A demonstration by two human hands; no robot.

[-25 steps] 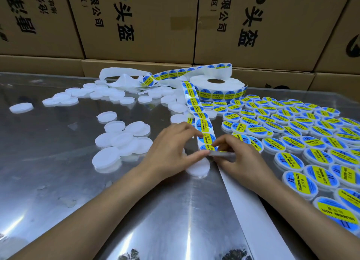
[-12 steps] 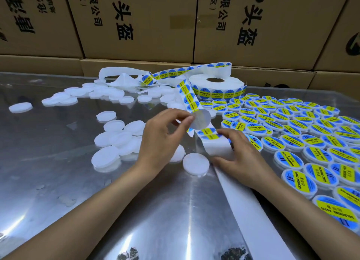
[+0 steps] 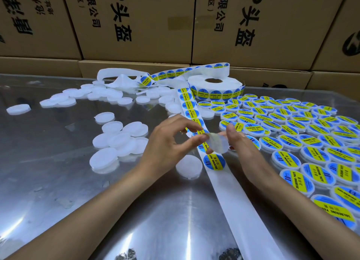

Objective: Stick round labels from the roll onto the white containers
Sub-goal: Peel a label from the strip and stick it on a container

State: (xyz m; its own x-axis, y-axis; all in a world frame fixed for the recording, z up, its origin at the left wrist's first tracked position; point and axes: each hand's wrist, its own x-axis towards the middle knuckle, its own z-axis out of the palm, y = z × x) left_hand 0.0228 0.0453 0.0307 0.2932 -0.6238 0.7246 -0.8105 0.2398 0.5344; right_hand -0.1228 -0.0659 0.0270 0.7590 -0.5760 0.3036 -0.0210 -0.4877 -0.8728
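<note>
Peeled label now between both hands | strip reads "SOLDERING PASTE"

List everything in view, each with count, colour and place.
label roll: one, white with blue-yellow labels, far centre.
label strip: one, running from roll to hands.
peeled label: one, sticky side up, pinched between both hands.
bare backing strip: one, white, trailing toward viewer.
unlabelled containers: many, white, left and centre.
labelled containers: many, right.
cardboard boxes: several, brown, behind.
table: one, shiny metal.
left hand: grip on label.
right hand: grip on label.
</note>
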